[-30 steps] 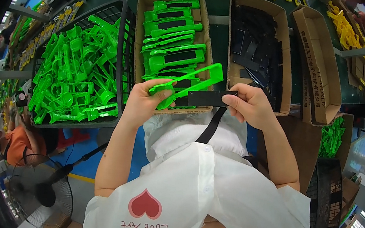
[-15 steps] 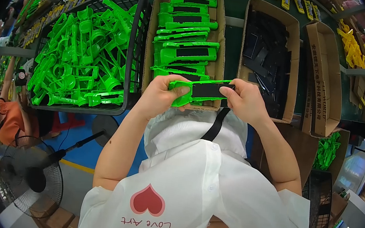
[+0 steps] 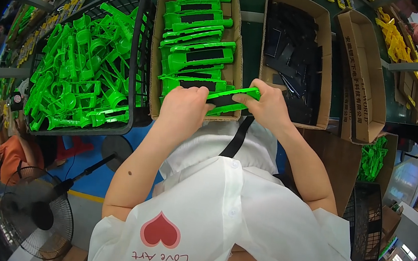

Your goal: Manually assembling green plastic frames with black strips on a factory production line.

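left hand (image 3: 184,108): fingers curled, gripping | right hand (image 3: 268,105): fingers seemingly pinched | forearms raised, converging

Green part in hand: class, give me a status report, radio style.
Left hand and right hand both gripping green part with black insert. Held over near edge of carton of finished green parts. Nothing blocking.

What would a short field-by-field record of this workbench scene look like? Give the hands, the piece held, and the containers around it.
left hand: grips the near end of the green plastic piece
right hand: grips the far end of the same piece
green plastic piece: long, with a black insert, held over the bench edge
middle cardboard box: stacked green pieces with black inserts
black wire basket: loose green plastic parts, on the left
right cardboard box: black flat inserts
floor fan: lower left
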A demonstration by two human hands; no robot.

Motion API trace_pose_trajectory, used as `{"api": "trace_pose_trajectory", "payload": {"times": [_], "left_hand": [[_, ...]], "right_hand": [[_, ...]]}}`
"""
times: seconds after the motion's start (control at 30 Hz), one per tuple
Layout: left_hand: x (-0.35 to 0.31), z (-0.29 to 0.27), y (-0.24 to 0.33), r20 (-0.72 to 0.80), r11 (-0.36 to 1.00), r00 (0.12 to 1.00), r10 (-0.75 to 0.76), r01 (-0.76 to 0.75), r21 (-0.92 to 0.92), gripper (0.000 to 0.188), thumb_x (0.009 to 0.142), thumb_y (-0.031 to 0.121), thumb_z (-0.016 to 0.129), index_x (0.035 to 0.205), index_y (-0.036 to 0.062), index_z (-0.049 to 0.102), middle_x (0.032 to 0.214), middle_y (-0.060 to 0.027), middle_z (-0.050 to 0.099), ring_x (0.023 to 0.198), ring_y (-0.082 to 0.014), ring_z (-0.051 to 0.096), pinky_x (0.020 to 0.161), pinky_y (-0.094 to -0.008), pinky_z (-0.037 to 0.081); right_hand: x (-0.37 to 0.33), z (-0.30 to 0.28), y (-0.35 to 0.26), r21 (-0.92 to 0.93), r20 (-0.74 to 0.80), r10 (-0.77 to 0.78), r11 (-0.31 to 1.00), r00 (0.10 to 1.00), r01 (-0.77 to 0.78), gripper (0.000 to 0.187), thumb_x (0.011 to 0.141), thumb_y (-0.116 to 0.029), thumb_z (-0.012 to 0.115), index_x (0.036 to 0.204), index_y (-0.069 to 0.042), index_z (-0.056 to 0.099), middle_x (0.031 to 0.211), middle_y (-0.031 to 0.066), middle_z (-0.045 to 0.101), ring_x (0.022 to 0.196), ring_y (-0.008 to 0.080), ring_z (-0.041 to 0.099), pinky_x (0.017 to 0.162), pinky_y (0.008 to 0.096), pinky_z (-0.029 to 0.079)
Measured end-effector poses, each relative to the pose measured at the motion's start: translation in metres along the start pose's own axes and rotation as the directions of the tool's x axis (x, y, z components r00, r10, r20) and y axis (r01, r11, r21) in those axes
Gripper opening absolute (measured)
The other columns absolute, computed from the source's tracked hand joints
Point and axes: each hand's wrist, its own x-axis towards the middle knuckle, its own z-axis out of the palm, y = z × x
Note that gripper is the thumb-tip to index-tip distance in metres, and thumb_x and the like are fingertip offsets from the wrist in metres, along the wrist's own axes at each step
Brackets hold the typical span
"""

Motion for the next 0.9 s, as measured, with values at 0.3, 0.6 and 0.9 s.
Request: {"api": "trace_pose_trajectory", "payload": {"times": [0.3,0.6,0.9], "left_hand": [[0.019,0.015,0.008,-0.098,0.997,0.995,-0.027,0.033,0.066,0.013,0.070,0.015,0.059,0.066,0.0039,0.053,0.065,-0.0129,0.056,0.065,-0.0323,0.055,0.056,-0.0419,0.043],[0.042,0.020,-0.068,-0.088,0.780,0.966,-0.244,0.250,0.574,0.100,0.061,0.028,0.075,0.135,0.0081,0.009,0.136,-0.0181,0.015,0.124,-0.0353,0.021,0.098,-0.0481,0.023],[0.030,0.016,-0.063,-0.172,0.925,0.977,-0.125,0.177,0.336,0.071,0.067,0.031,0.069,0.124,0.0041,0.036,0.133,-0.0193,0.022,0.122,-0.0359,0.022,0.097,-0.0507,0.022]], "right_hand": [[-0.010,0.015,0.007,0.269,-0.037,-0.131,0.953,0.991,0.136,0.050,0.071,-0.033,0.068,0.088,0.000,0.035,0.072,0.0123,0.054,0.064,0.0183,0.053,0.058,0.0287,0.042],[0.022,-0.042,0.078,-0.360,-0.195,0.120,0.915,0.973,-0.185,0.029,0.074,-0.022,0.061,0.091,0.000,0.053,0.087,0.0169,0.059,0.085,0.0313,0.057,0.071,0.0376,0.046],[0.011,-0.058,0.117,-0.512,-0.095,0.078,0.851,0.992,-0.116,0.034,0.071,-0.033,0.064,0.080,-0.001,0.055,0.084,0.0139,0.052,0.079,0.0310,0.054,0.067,0.0385,0.044]]}}
